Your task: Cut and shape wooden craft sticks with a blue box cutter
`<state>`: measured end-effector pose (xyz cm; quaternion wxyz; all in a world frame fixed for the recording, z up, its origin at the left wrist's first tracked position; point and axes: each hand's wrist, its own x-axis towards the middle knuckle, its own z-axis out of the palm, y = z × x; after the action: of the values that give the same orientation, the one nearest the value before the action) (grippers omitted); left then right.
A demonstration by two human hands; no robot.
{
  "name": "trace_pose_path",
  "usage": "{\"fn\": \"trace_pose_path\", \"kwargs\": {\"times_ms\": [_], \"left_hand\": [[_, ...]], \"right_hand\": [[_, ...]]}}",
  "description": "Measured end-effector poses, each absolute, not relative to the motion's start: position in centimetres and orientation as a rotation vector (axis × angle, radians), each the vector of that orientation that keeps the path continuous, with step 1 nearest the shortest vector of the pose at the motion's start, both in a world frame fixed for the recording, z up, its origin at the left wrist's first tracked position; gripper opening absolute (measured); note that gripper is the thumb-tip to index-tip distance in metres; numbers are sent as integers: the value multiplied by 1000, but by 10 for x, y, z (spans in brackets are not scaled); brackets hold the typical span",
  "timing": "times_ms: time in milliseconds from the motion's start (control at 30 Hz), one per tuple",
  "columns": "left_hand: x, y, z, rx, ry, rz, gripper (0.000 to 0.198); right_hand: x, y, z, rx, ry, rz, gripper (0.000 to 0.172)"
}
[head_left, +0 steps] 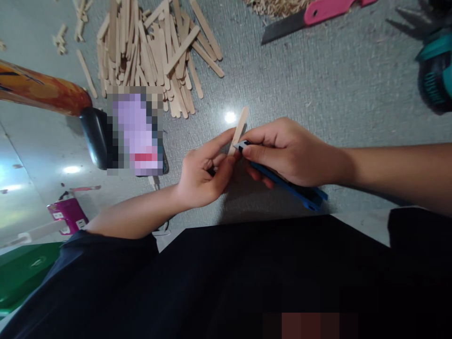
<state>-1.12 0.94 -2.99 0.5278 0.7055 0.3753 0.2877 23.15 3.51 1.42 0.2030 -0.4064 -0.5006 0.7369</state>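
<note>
Grey speckled flooring (318, 84) fills most of my feed. At its middle, just above the dark lap, is the flat pale wooden craft stick (240, 126). Its long axis runs steeply up the picture and leans a little to the right. The rounded upper end stands free, while the lower end is buried in the left hand (201, 176).

That hand is closed on it, with the forefinger stretched along the stick's left side, the thumb pressing from underneath and the other fingers curled in.

Against the stick's right edge, low down by the pinch, sits the tip of the blue plastic utility knife (294, 189). Its body slants down and right, out of the back of the right hand (284, 150). This hand is wrapped tight round the knife, forefinger laid forward toward the tip. I cannot tell how much blade is out.

The knife meets the stick crosswise from the right, and the two hands are nearly touching.

Farther out, a loose heap of similar wooden sticks (151, 47) lies at upper left and a pink-handled flat blade (318, 12) along the top edge. A teal power tool (436, 70) sits at far right, and a pixelated phone (136, 132) stands left of the left hand. An orange patterned cylinder (38, 89) and a small magenta box (67, 214) lie beyond it.
</note>
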Motion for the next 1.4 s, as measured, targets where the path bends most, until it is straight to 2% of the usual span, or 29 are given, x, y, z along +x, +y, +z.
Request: {"fn": "trace_pose_path", "kwargs": {"times_ms": [167,533,800,1133,1400], "left_hand": [[-13,12,-30,1770,903,705,50],[-11,21,-16,1468,695,692,43],[-15,21,-19,1426,729,659,48],[-11,11,-25,1579,857,675,47],[-15,16,-26,1532,755,661,48]], "right_hand": [[233,35,14,-1196,-1596,1921,39],[244,45,4,-894,-1482,2128,27],[244,47,4,-855,-1433,2169,28],[238,36,9,-1080,-1841,1687,37],[245,46,4,-903,-1579,2064,31]]}}
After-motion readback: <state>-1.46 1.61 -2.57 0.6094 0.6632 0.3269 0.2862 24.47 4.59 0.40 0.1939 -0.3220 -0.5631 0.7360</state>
